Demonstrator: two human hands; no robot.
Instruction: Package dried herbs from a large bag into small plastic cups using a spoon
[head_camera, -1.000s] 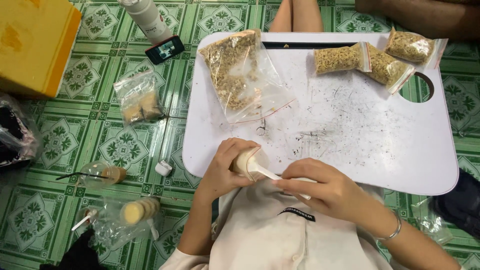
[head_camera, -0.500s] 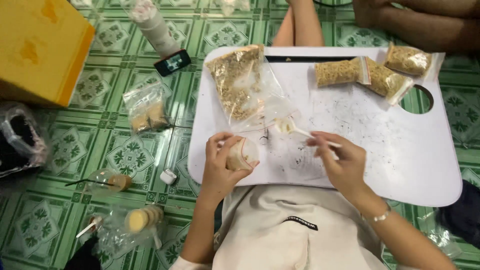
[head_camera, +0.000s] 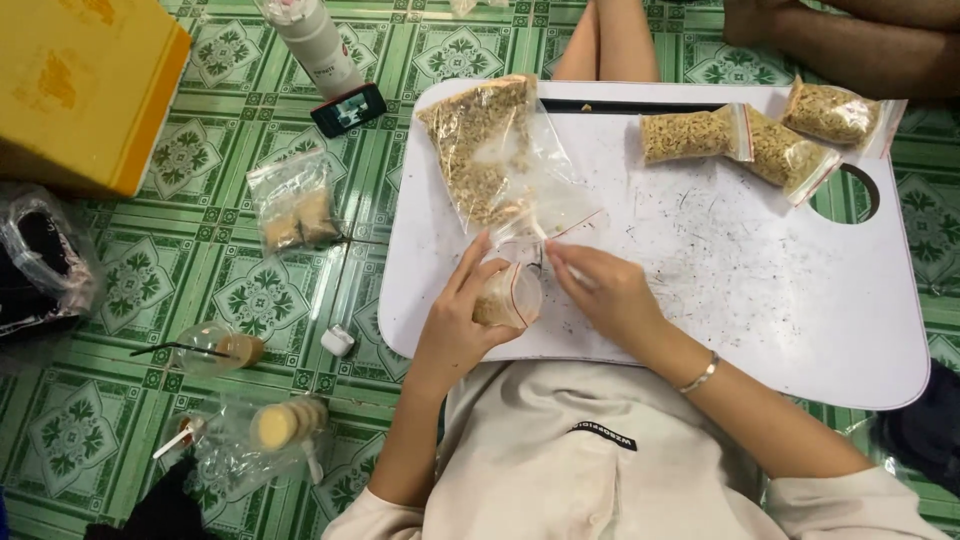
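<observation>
My left hand (head_camera: 455, 320) holds a small clear bag (head_camera: 508, 295) with tan grain in its bottom, at the near edge of the white lap table (head_camera: 760, 300). My right hand (head_camera: 605, 290) grips a white spoon handle; its tip points into the mouth of a large clear bag of grain (head_camera: 485, 150) lying open on the table just above the small bag. The spoon's bowl is hidden by plastic.
Three filled small bags (head_camera: 760, 135) lie at the table's far right, near a round hole (head_camera: 845, 195). On the green tiled floor to the left: a yellow box (head_camera: 75, 85), a phone (head_camera: 348, 108), a bottle (head_camera: 310, 40), bags of discs (head_camera: 295, 210), a plastic cup (head_camera: 215, 350). Another person's legs show at the top.
The small bag and both hands have moved up from the table's near edge to the large bag's mouth. My right hand has brought the spoon from the small bag to the large bag.
</observation>
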